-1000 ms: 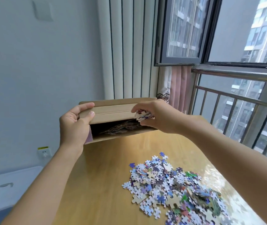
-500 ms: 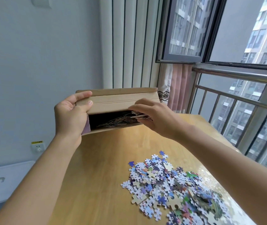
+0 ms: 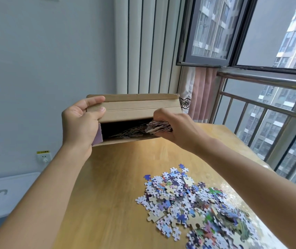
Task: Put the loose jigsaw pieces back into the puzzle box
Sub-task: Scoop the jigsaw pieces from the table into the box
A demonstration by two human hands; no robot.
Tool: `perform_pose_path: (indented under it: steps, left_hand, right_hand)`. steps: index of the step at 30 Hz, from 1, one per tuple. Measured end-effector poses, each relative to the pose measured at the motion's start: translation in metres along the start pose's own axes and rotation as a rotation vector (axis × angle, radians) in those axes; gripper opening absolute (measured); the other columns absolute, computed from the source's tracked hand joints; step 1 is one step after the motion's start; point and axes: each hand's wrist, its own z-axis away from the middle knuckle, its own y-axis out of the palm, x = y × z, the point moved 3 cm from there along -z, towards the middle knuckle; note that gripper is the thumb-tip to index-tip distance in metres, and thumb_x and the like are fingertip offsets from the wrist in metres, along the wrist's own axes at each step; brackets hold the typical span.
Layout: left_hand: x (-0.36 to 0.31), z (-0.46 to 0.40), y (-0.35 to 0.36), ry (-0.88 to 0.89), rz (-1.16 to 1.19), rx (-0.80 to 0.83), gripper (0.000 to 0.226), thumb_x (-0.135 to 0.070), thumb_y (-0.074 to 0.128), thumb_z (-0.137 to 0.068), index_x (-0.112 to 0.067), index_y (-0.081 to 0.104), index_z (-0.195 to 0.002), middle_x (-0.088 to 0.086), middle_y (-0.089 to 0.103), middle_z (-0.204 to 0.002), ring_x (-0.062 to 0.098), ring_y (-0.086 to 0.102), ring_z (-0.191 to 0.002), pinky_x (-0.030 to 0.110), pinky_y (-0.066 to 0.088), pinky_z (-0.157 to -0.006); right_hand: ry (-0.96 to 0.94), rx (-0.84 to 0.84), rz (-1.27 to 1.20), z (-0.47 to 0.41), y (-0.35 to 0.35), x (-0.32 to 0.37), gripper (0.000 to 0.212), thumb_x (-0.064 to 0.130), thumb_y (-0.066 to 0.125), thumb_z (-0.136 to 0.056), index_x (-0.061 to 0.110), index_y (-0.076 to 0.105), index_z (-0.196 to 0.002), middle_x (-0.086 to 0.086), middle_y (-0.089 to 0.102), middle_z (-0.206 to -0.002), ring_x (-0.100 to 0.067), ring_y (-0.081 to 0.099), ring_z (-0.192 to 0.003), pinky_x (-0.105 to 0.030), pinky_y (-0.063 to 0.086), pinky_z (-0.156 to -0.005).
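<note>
A brown cardboard puzzle box point(image 3: 138, 108) is held up above the wooden table point(image 3: 111, 186), its open mouth facing me. My left hand point(image 3: 79, 124) grips the box's left end, thumb on the flap. At the right side of the opening, my right hand point(image 3: 175, 127) holds a bunch of jigsaw pieces point(image 3: 158, 127). More pieces lie inside the dark box. A large heap of loose jigsaw pieces point(image 3: 195, 205) lies on the table at the lower right.
A metal railing point(image 3: 262, 108) and an open window stand along the table's right side. White vertical blinds and a pink curtain point(image 3: 202, 92) hang behind the box. A white storage bin point(image 3: 1, 194) sits on the floor at left, below a wall socket point(image 3: 43, 156).
My right hand has gone deeper into the box's mouth with its bunch of pieces. The box has stayed in my left hand, and the view has tilted slightly.
</note>
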Motion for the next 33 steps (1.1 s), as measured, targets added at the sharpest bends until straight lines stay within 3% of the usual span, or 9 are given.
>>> perform_pose_path:
  steps: [4,12,18,22,25,28,31,33]
  left_hand:
    - [0.0,0.001,0.0,-0.007,0.0,-0.001,0.027,-0.011,0.075,-0.082,-0.035,0.081,-0.093,0.0,0.076,-0.107,0.028,0.069,-0.111,0.05,0.054,-0.101]
    - [-0.003,0.001,-0.001,-0.011,0.0,0.002,0.026,-0.013,0.075,-0.08,-0.034,0.081,-0.095,0.001,0.076,-0.108,0.028,0.07,-0.11,0.053,0.055,-0.098]
    - [-0.004,0.002,-0.002,0.004,-0.001,0.004,0.027,-0.011,0.075,-0.08,-0.033,0.081,-0.093,0.002,0.076,-0.108,0.027,0.07,-0.11,0.051,0.055,-0.1]
    - [-0.003,0.004,-0.004,0.013,0.0,0.0,0.027,-0.007,0.075,-0.082,-0.032,0.081,-0.091,0.001,0.076,-0.106,0.026,0.069,-0.11,0.048,0.054,-0.102]
    - [-0.002,0.005,-0.004,0.017,-0.001,0.007,0.028,-0.006,0.075,-0.082,-0.032,0.082,-0.091,0.002,0.076,-0.107,0.027,0.069,-0.11,0.047,0.054,-0.102]
    - [-0.002,0.006,-0.004,0.015,-0.003,0.006,0.027,-0.007,0.075,-0.082,-0.032,0.081,-0.092,0.002,0.076,-0.108,0.027,0.069,-0.111,0.048,0.054,-0.102]
    - [-0.002,0.006,-0.004,0.005,-0.001,-0.006,0.027,-0.008,0.075,-0.083,-0.033,0.081,-0.092,0.001,0.076,-0.108,0.025,0.069,-0.11,0.049,0.056,-0.1]
    - [-0.002,0.005,-0.004,-0.004,0.004,-0.007,0.027,-0.01,0.076,-0.082,-0.034,0.081,-0.093,0.0,0.075,-0.108,0.027,0.069,-0.111,0.052,0.056,-0.097]
  right_hand:
    - [-0.008,-0.004,0.041,-0.002,0.002,-0.005,0.034,0.018,0.08,-0.084,0.019,0.052,-0.103,-0.003,0.07,-0.083,-0.028,0.063,-0.068,-0.043,0.053,-0.062]
    - [-0.052,-0.021,0.096,-0.006,0.0,-0.009,0.029,0.023,0.076,-0.084,0.018,0.06,-0.107,-0.004,0.074,-0.093,-0.029,0.067,-0.073,-0.042,0.055,-0.063]
    - [-0.104,-0.072,0.22,-0.006,-0.001,-0.002,0.018,0.014,0.078,-0.077,0.013,0.062,-0.084,0.001,0.06,-0.085,-0.022,0.055,-0.073,-0.035,0.05,-0.059]
    - [-0.056,-0.031,0.278,-0.002,0.004,-0.011,0.011,0.02,0.071,-0.081,0.014,0.066,-0.074,0.003,0.062,-0.069,-0.023,0.057,-0.059,-0.036,0.051,-0.051]
    - [0.012,0.072,0.252,-0.002,0.005,-0.016,0.018,0.03,0.064,-0.09,0.016,0.074,-0.086,0.0,0.071,-0.074,-0.027,0.065,-0.065,-0.039,0.054,-0.06]
    - [0.091,0.21,0.268,-0.005,-0.001,-0.015,0.013,0.024,0.061,-0.095,0.018,0.073,-0.097,-0.004,0.073,-0.083,-0.031,0.066,-0.076,-0.043,0.055,-0.067]
    - [0.14,0.118,0.152,0.0,-0.017,0.001,0.028,0.006,0.053,-0.091,0.014,0.074,-0.107,-0.003,0.076,-0.093,-0.025,0.071,-0.085,-0.043,0.058,-0.077]
    - [0.13,0.06,0.015,0.009,-0.023,0.019,0.036,0.0,0.052,-0.088,0.013,0.076,-0.113,0.0,0.078,-0.102,-0.015,0.073,-0.093,-0.034,0.058,-0.087]
